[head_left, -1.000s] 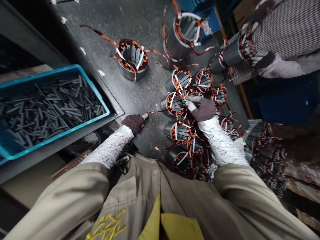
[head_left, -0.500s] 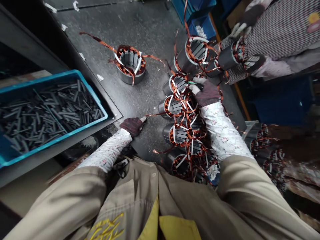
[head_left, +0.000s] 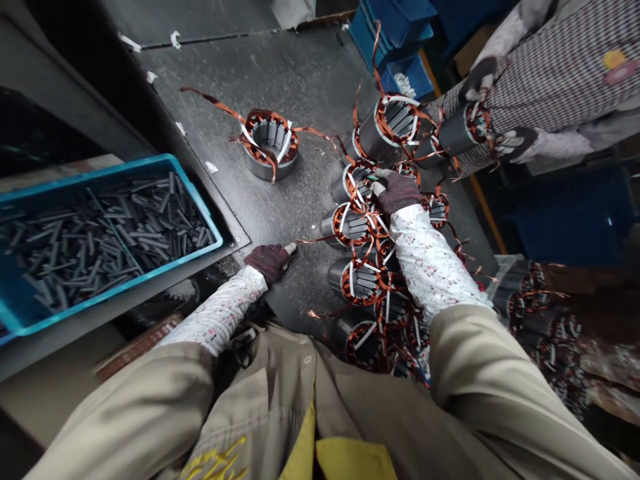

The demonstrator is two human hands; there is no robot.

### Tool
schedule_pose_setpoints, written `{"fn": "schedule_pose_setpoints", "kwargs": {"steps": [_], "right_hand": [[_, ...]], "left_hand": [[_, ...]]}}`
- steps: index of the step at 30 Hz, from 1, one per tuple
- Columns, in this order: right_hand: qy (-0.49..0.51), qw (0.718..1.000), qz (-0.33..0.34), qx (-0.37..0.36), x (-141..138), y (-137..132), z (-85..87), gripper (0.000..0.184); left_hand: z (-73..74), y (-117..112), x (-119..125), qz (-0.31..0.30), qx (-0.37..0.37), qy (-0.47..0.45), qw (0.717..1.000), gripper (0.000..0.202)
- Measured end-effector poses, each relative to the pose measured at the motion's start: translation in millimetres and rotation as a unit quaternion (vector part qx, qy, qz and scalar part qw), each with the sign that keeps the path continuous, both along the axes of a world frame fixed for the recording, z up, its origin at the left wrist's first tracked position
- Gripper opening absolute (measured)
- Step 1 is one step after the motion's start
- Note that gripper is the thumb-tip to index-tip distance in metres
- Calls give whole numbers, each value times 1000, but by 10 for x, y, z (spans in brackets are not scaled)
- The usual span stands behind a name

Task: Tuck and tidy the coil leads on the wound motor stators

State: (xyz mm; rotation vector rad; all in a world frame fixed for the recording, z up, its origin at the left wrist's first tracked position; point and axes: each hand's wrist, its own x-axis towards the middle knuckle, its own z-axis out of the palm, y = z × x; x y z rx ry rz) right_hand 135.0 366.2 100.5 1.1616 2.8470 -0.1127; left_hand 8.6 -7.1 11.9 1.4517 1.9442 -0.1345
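My right hand (head_left: 397, 191) is reaching farther out than a second ago — fingers now closing on a wound stator (head_left: 356, 183) in the cluster on the counter (head_left: 280, 73); left hand (head_left: 270, 257) is resting there, fingers loosely together, empty.

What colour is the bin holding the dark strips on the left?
Blue; the bin shows best in the head view, on the bench left of the left hand.

— Which stator (head_left: 359, 183) is touched by the right hand (head_left: 397, 192)?
— A steel-grey one wound with copper wire and white slot paper, lying tilted at the far end of the stator cluster (head_left: 373, 267), right of the lone upright stator (head_left: 270, 141).
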Motion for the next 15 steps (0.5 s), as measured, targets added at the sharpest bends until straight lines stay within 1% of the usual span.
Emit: {"fn": "schedule_pose_setpoints", "kwargs": {"steps": [4, 6, 8, 10, 11, 13, 15], "right_hand": [[-9, 1000, -13, 12, 32, -54, -23, 55], [-15, 1000, -21, 10, 37, -56, -36, 50], [10, 999, -34, 3, 66, -41, -21, 41], [103, 993, -48, -9, 140, -1, 36, 35], [166, 984, -57, -11, 194, 32, 77, 33], [278, 956, -91, 5, 318, 126, 173, 32], [323, 936, -137, 35, 441, 251, 255, 30]], "left_hand": [[-26, -5, 0, 0, 4, 10, 1000, 64], [-22, -3, -3, 5, 8, 13, 1000, 63], [-8, 3, -6, 9, 8, 12, 1000, 63], [3, 7, -9, 9, 5, 7, 1000, 63], [4, 8, -11, 8, 3, 5, 1000, 63], [-6, 1, -16, 6, 2, 1, 1000, 63], [-27, -16, -24, 10, 3, -3, 1000, 62]]}}
